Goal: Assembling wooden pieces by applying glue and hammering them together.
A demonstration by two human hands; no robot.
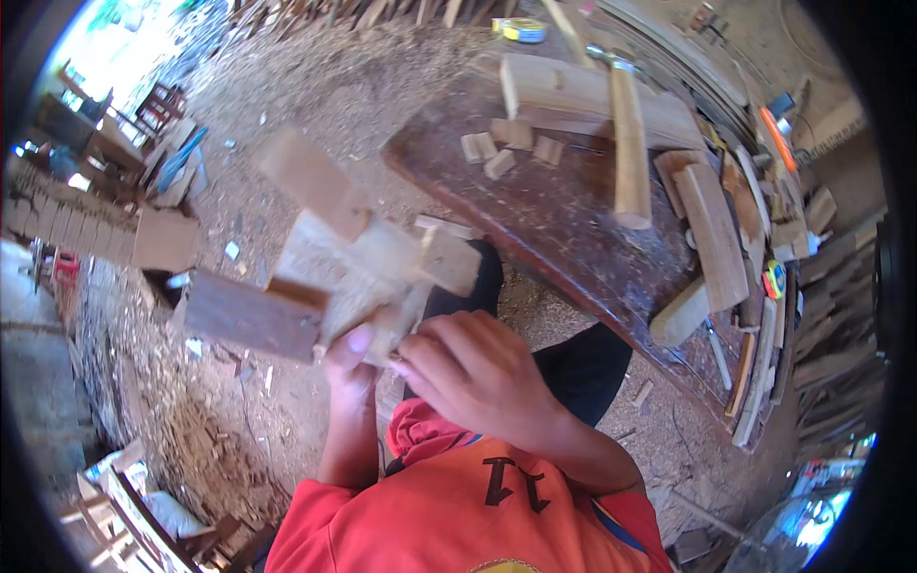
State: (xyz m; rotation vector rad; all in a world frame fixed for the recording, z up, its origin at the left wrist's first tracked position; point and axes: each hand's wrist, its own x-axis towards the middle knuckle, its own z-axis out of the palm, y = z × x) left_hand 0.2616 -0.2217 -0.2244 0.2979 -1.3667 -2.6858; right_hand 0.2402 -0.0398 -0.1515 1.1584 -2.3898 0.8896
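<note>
Over my lap is a wooden piece like a small upturned stool: a pale flat board (330, 250) with several stubby block legs sticking up, partly blurred. One dark brown leg (253, 315) points left and a lighter leg (315, 181) points away from me. My left hand (351, 371) grips the near edge, its thumb on the wood and its other fingers hidden underneath. Beside it, my right hand (478, 371) is closed, fingertips pinched against the near block (384, 329). Whatever lies between those fingertips is hidden.
At the right stands a dark wooden table (564, 224). On it lie a hammer (629, 143), small wood blocks (511, 134), a thick beam (544, 91), curved wooden pieces (714, 234) and a tape measure (774, 279). Shavings cover the floor (315, 86). Wood is stacked at far right.
</note>
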